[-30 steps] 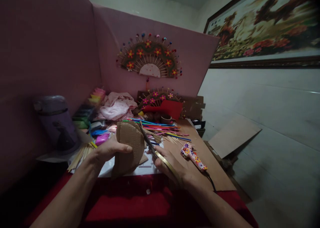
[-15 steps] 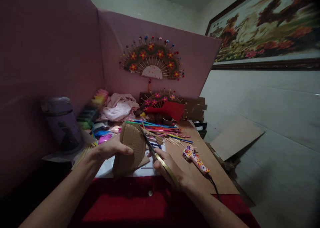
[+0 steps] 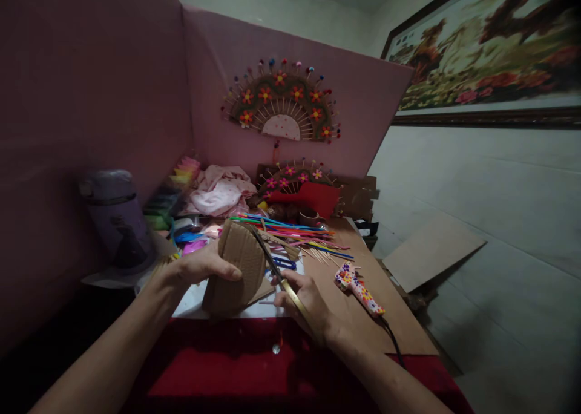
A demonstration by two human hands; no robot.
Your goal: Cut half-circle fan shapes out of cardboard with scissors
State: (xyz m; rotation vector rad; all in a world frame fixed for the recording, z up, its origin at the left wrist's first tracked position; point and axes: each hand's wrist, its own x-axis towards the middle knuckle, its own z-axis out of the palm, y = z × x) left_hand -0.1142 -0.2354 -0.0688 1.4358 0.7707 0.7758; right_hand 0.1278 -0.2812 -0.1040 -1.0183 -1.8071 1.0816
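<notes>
A curved piece of brown corrugated cardboard [image 3: 242, 253] is gripped in my left hand [image 3: 211, 266], the thumb pressed flat on its front face. My right hand [image 3: 306, 302] is closed round the gold-coloured handles of a pair of scissors [image 3: 267, 253]. The dark blades lie along the cardboard's upper right edge, pointing up and to the left. How far the blades are apart is hard to see. Behind the cardboard lie loose cardboard strips [image 3: 284, 243] and a bundle of coloured pipe cleaners [image 3: 290, 226].
A flower-patterned glue gun [image 3: 361, 290] with a black cord lies on the brown board [image 3: 402, 329] at right. At left stands a purple flask [image 3: 118, 220]. A decorated fan [image 3: 281, 102] is on the pink panel; another fan [image 3: 295, 184] stands below. Pink cloth [image 3: 220, 190] is heaped behind.
The view has shifted slightly, so the background sits a little further right. Both hands keep their grip; the scissors remain at the cardboard's edge, with little visible movement.
</notes>
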